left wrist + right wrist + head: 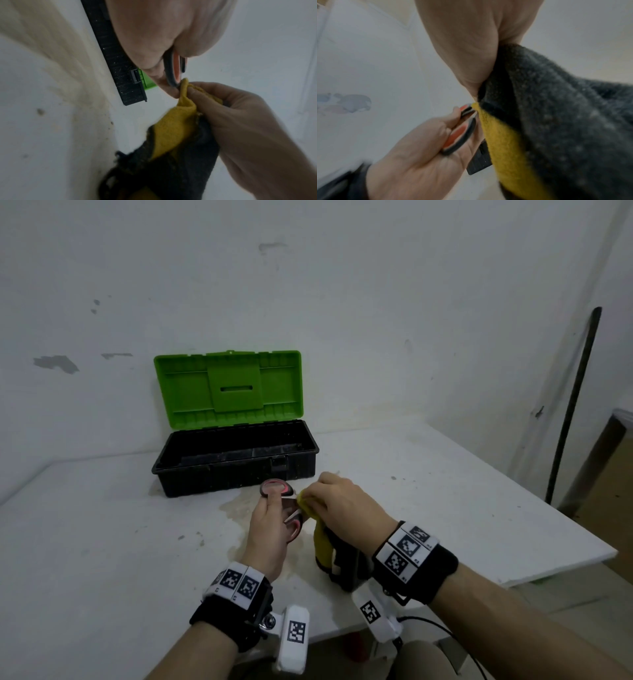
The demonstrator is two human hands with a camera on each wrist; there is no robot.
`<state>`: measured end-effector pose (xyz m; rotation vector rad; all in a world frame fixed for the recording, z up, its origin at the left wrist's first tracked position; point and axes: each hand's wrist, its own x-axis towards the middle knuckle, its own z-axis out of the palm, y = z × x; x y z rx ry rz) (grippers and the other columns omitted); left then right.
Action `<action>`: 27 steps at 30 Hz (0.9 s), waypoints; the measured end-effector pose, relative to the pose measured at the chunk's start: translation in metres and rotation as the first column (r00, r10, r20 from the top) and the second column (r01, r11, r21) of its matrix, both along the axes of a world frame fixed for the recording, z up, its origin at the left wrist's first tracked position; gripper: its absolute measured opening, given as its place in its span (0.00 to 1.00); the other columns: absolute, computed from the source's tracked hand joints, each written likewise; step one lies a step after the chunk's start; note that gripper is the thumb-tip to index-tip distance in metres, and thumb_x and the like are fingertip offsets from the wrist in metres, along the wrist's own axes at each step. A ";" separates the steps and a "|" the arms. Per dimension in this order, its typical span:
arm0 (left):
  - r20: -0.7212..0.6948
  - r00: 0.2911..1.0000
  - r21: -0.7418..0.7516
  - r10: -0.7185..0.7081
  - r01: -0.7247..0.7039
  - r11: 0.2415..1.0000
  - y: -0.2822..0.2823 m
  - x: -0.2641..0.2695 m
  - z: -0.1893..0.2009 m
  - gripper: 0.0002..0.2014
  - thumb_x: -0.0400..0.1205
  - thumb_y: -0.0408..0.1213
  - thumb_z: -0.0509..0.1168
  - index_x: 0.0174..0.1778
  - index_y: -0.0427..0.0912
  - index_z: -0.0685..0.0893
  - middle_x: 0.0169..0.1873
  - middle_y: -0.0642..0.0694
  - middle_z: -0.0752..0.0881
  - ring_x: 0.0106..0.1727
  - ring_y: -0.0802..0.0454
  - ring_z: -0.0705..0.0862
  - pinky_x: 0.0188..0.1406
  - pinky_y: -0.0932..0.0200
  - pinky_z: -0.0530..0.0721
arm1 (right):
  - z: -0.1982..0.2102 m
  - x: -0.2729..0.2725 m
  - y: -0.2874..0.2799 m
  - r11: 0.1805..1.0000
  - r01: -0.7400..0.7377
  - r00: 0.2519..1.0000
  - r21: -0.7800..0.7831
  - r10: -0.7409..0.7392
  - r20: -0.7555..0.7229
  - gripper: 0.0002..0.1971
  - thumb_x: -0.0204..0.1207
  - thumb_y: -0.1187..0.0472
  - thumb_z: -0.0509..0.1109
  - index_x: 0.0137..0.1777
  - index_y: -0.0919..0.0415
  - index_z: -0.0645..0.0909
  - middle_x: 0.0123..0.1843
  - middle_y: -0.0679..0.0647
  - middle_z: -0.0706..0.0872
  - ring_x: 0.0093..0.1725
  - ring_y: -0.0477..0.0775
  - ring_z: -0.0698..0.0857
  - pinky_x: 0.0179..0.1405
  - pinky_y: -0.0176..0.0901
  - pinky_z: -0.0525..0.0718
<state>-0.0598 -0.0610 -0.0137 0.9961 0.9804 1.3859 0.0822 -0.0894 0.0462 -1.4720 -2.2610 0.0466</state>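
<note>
My left hand grips a pair of scissors by the black-and-red handle loops, which stand spread apart just above the table. Fingers of that hand pass through the loops. My right hand pinches a yellow and dark grey cloth against the scissors where the handles meet. The cloth hangs down from the right fingers to the table. The blades are hidden behind the cloth and the right hand.
An open toolbox with a black base and an upright green lid stands just behind my hands on the white table. A dark rod leans on the wall at right. The table's right edge is close.
</note>
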 end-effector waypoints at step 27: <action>0.004 1.000 -0.004 0.026 -0.026 1.000 -0.004 -0.002 0.000 0.17 0.91 0.50 0.54 0.54 0.43 0.82 0.49 0.33 0.90 0.47 0.42 0.92 0.48 0.48 0.90 | -0.003 0.010 -0.003 0.996 -0.052 0.998 0.073 0.050 0.024 0.10 0.85 0.52 0.61 0.56 0.47 0.84 0.54 0.47 0.79 0.47 0.55 0.83 0.39 0.53 0.83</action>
